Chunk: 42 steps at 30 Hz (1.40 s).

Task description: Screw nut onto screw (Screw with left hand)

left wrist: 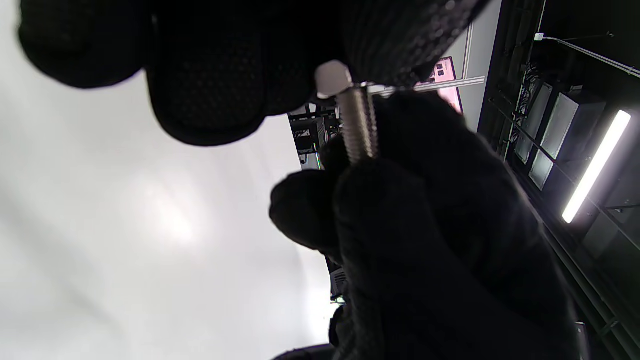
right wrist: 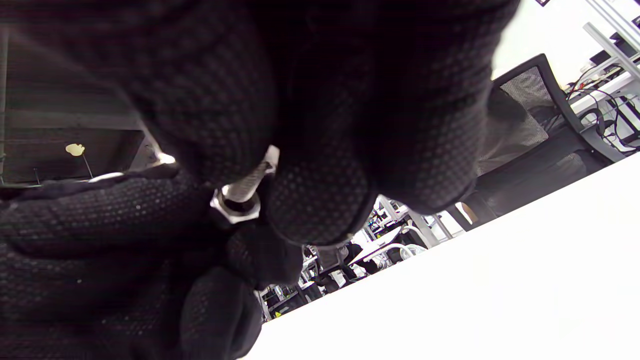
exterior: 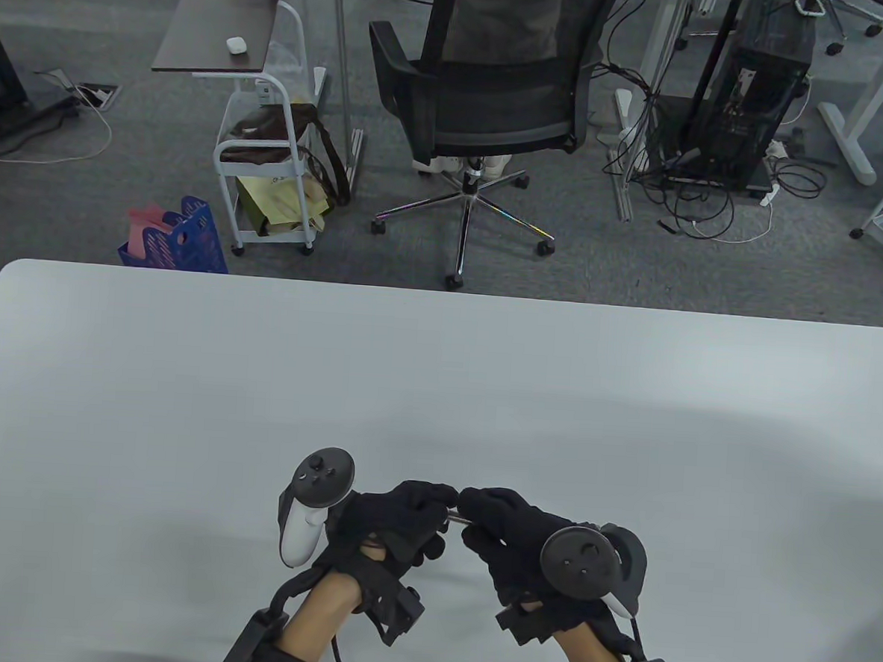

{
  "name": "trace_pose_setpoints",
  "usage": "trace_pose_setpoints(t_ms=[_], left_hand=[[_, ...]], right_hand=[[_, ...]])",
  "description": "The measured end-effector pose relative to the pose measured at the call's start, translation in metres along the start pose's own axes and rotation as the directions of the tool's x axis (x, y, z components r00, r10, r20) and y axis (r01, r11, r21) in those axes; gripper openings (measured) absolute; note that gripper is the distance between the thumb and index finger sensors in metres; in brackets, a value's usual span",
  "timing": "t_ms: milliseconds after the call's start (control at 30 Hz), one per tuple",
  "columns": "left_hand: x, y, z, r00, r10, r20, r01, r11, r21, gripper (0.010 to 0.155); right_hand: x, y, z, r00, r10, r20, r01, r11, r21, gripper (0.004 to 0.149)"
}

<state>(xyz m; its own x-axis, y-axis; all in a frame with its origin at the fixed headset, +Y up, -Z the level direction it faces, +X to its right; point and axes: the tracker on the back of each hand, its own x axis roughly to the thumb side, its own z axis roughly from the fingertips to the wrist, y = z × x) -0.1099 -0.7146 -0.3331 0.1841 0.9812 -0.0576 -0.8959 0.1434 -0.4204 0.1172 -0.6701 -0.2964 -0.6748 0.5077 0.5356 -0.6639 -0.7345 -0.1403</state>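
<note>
One white table (exterior: 183,405) fronts a black office chair (exterior: 494,87) on grey carpet (exterior: 715,265).

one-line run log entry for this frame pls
stage: threading | left hand: pinches nut | right hand: holds screw | nut: on the screw's end | both held above table

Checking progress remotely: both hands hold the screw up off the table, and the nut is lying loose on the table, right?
Not the nut: the right wrist view shows it on the screw, at the left hand. Both hands, including the right hand, do hold the screw above the table.
</note>
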Motion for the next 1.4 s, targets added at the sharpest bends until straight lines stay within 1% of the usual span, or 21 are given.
trace_pose_setpoints(t_ms=[67, 200, 333, 400, 533, 633, 700, 733, 800, 867, 933, 1000, 1033, 1067, 1167, 1233, 1267, 1300, 1333, 1367, 1400], left_hand=[[0.0, 0.0, 0.001, 1.0, 0.007, -0.008, -0.007, 1.0, 0.018, 0.051], [-0.001, -0.001, 0.0, 1.0, 0.017, -0.016, -0.017, 1.0, 0.005, 0.051], [-0.002, -0.002, 0.001, 0.999, 0.022, -0.032, -0.022, 0.999, 0.027, 0.051], [-0.003, -0.002, 0.0, 0.999, 0.028, -0.039, -0.027, 0.999, 0.027, 0.051], [-0.004, -0.004, -0.002, 1.0, -0.015, -0.02, 0.015, 1.0, 0.009, 0.05], [-0.001, -0.007, -0.002, 1.0, 0.003, 0.012, -0.003, 1.0, -0.023, 0.05], [-0.001, -0.005, 0.0, 0.999, 0.042, 0.026, -0.041, 0.999, -0.027, 0.052], [-0.001, -0.004, 0.0, 0.996, 0.086, 0.037, -0.086, 0.996, -0.009, 0.052], [-0.001, -0.002, 0.001, 0.992, 0.114, 0.043, -0.117, 0.992, 0.053, 0.047], [0.001, -0.001, 0.001, 0.991, 0.12, 0.051, -0.122, 0.992, 0.038, 0.046], [0.001, -0.002, 0.003, 0.994, 0.113, 0.002, -0.113, 0.993, 0.03, 0.06], [0.003, -0.002, 0.005, 0.999, 0.053, -0.007, -0.052, 0.996, 0.077, 0.056], [0.003, -0.002, 0.006, 0.999, 0.04, -0.011, -0.039, 0.996, 0.085, 0.055], [0.006, -0.002, 0.006, 0.999, 0.031, -0.004, -0.031, 0.996, 0.085, 0.053], [0.01, -0.005, 0.006, 0.999, 0.039, 0.027, -0.039, 0.999, 0.016, 0.052], [0.007, -0.003, 0.005, 0.995, 0.089, 0.046, -0.089, 0.996, -0.009, 0.057], [0.006, -0.003, 0.005, 0.991, 0.121, 0.057, -0.12, 0.993, -0.011, 0.057], [0.005, -0.001, 0.005, 0.99, 0.124, 0.062, -0.126, 0.991, 0.035, 0.052], [0.004, -0.001, 0.005, 0.992, 0.109, 0.068, -0.114, 0.991, 0.064, 0.05], [0.003, -0.002, 0.004, 0.992, 0.109, 0.064, -0.112, 0.993, 0.048, 0.051], [0.003, -0.002, 0.005, 0.993, 0.111, 0.04, -0.112, 0.993, 0.034, 0.059]], right_hand=[[0.0, 0.0, 0.0, 1.0, 0.003, 0.003, -0.003, 1.0, -0.009, 0.045], [0.001, 0.0, 0.001, 1.0, 0.02, 0.024, -0.019, 1.0, -0.019, 0.044], [0.005, -0.001, 0.002, 0.996, 0.063, 0.062, -0.059, 0.997, -0.058, 0.043], [0.005, -0.001, 0.002, 0.996, 0.066, 0.061, -0.062, 0.997, -0.053, 0.043], [-0.004, 0.004, 0.001, 1.0, 0.021, 0.008, -0.021, 1.0, -0.012, 0.044], [-0.011, 0.005, 0.001, 0.996, -0.064, -0.065, 0.064, 0.998, -0.004, 0.045], [-0.012, 0.004, 0.002, 0.991, -0.108, -0.084, 0.105, 0.994, -0.035, 0.045], [-0.012, 0.003, 0.002, 0.99, -0.115, -0.085, 0.111, 0.993, -0.041, 0.045], [-0.011, 0.003, 0.002, 0.984, -0.156, -0.084, 0.152, 0.987, -0.056, 0.045], [-0.009, 0.002, 0.002, 0.984, -0.163, -0.075, 0.157, 0.985, -0.075, 0.044], [-0.01, 0.0, 0.003, 0.984, -0.168, -0.066, 0.163, 0.983, -0.084, 0.044], [-0.011, -0.001, 0.003, 0.979, -0.19, -0.075, 0.183, 0.979, -0.086, 0.044], [-0.011, -0.001, 0.003, 0.98, -0.185, -0.073, 0.179, 0.981, -0.08, 0.044], [-0.012, 0.0, 0.003, 0.981, -0.182, -0.072, 0.176, 0.981, -0.078, 0.044], [-0.012, 0.0, 0.003, 0.981, -0.176, -0.076, 0.17, 0.982, -0.078, 0.044], [-0.012, -0.002, 0.003, 0.979, -0.188, -0.078, 0.181, 0.979, -0.092, 0.044], [-0.012, -0.003, 0.003, 0.979, -0.189, -0.075, 0.182, 0.979, -0.093, 0.044], [-0.013, -0.004, 0.003, 0.977, -0.203, -0.071, 0.196, 0.976, -0.094, 0.044], [-0.012, -0.003, 0.003, 0.972, -0.223, -0.072, 0.217, 0.972, -0.093, 0.044], [-0.012, -0.002, 0.003, 0.973, -0.218, -0.073, 0.21, 0.973, -0.094, 0.044], [-0.013, -0.002, 0.003, 0.975, -0.212, -0.071, 0.205, 0.975, -0.091, 0.044]])
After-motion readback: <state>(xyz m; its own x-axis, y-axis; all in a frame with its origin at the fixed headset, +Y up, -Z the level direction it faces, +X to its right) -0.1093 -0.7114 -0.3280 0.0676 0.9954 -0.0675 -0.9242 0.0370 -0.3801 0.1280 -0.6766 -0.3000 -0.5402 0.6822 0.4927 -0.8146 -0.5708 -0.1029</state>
